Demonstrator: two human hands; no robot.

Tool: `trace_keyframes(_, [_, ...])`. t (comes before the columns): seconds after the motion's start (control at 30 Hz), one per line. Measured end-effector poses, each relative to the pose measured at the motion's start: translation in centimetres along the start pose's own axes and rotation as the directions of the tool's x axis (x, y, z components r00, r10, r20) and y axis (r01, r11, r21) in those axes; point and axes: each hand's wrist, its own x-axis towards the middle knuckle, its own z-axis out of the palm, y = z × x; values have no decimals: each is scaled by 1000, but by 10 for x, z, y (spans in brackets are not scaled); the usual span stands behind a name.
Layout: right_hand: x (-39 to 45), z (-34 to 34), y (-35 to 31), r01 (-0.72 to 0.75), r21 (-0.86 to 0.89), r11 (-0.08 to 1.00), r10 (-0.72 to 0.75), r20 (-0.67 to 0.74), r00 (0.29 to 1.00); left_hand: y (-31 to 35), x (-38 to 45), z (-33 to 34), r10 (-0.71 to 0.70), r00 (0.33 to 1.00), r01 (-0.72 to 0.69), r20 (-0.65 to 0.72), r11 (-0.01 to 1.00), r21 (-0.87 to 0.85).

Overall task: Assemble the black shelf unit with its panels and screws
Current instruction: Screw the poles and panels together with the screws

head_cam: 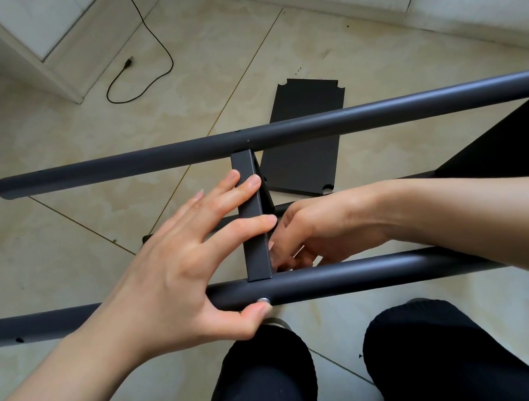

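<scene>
Head view looks down on the black shelf unit (279, 130), half built and lying on its side just above the tiled floor (38, 139) in front of the person's knees: two long round tubes run left to right, the far tube (380, 111) and the near tube (354, 274), with a flat shelf panel (252, 223) standing edge-up between them. It looks like painted steel, so stiff and fairly light, but long, smooth and apt to roll or twist; I judge it best steadied at the joints, where tube and panel meet. A loose panel (303, 145) lies flat on the floor beyond the frame, well apart from the hands, and a black cable (158, 40) trails near the white cabinets (56, 32); neither blocks the work. The left hand (177, 269) lies spread and open across the near tube, fingers (246, 184) pressing the panel's edge, thumb touching a silver screw (264, 300) in the tube. The right hand (316, 230) reaches behind the panel with fingers curled; what it pinches, if anything, is hidden.
</scene>
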Motion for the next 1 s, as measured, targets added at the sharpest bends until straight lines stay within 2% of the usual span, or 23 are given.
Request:
trace_keyframes(0.13, [0, 1, 0, -4, -40, 999, 4, -9, 1000, 0, -1, 0, -3, 1000, 3, -1, 1000, 3])
trace_keyframes(0.3, [0, 1, -1, -8, 34, 999, 8, 6, 1000, -1, 0, 0, 2, 1000, -2, -4, 1000, 1])
trace_keyframes(0.5, [0, 0, -1, -12, -34, 999, 11, -17, 1000, -1, -1, 1, 7, 1000, -7, -5, 1000, -6])
trace_keyframes(0.77, [-2, 0, -1, -6, 51, 999, 3, 42, 999, -1, -1, 1, 5, 1000, -5, -3, 1000, -8])
trace_keyframes(1.0, [-1, -2, 0, -13, -15, 1000, 13, 8, 1000, -1, -1, 0, 0, 1000, 0, -4, 1000, -8])
